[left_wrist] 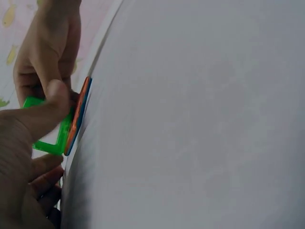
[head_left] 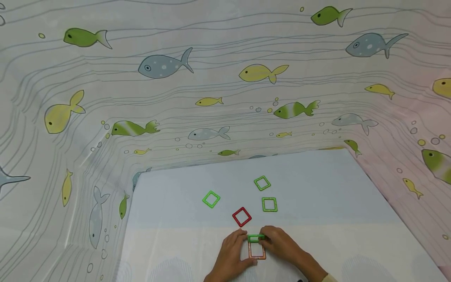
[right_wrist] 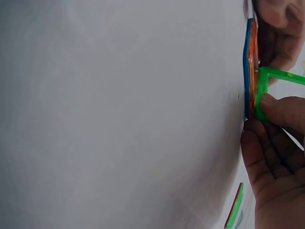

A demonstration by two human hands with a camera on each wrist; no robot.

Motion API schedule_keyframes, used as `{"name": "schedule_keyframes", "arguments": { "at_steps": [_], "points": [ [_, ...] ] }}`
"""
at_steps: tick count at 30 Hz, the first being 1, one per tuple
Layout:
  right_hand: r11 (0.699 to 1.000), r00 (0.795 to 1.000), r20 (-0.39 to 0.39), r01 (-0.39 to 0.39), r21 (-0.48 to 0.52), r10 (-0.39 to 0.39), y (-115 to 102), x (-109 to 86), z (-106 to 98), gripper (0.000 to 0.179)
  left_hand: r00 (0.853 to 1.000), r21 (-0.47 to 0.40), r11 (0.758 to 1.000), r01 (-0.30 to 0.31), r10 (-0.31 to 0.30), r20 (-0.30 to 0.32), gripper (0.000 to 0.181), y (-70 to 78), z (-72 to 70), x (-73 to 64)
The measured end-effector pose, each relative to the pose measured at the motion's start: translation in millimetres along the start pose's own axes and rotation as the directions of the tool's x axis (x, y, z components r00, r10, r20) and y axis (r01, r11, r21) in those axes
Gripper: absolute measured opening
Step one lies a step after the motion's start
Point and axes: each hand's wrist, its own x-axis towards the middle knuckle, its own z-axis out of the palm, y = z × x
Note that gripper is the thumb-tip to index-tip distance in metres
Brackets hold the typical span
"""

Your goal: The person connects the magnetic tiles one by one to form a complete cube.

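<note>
An orange square frame tile lies flat near the table's front, with a blue edge visible beneath it in both wrist views. A green square frame tile stands on edge across its far side. My right hand pinches the green tile at its right end, thumb against its face. My left hand curves around the orange tile's left side. Its thumb is at the near corner and its fingertips are by the far one, close to the green tile. The lower fingers of both hands are partly hidden.
Beyond the hands lie a red square frame and several green ones, at the left, at the right and farthest back. A fish-patterned sheet rises behind and beside the white table.
</note>
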Motion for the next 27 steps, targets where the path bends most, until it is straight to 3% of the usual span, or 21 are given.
{"name": "schedule_keyframes", "arguments": {
  "at_steps": [8, 15, 18, 23, 27],
  "points": [
    [1.000, 1.000, 0.006, 0.014, -0.004, -0.014, 0, -1.0, 0, 0.017, 0.997, -0.081, 0.996, -0.043, 0.037, -0.070, 0.059, 4.2, -7.9, 7.7],
    [0.999, 0.999, 0.019, 0.051, 0.001, -0.051, 0, -0.2, -1, 0.015, 0.999, -0.128, 0.991, 0.029, -0.027, 0.020, 0.050, 9.1, -13.3, 25.7],
    [0.997, 0.997, 0.005, 0.074, 0.001, -0.074, -1, 0.4, -1, 0.016, 0.998, -0.130, 0.990, 0.048, -0.041, 0.053, 0.038, 11.3, -13.2, 31.8],
    [0.995, 0.994, -0.019, 0.104, -0.004, -0.104, -1, 0.9, -1, 0.018, 0.999, -0.109, 0.994, 0.012, -0.007, 0.048, 0.021, 12.7, -11.6, 37.3],
    [0.996, 0.995, -0.012, 0.094, -0.007, -0.094, -2, 1.1, -1, 0.017, 0.999, -0.094, 0.996, 0.004, -0.001, 0.036, 0.018, 14.1, -10.0, 38.9]
  ]
}}
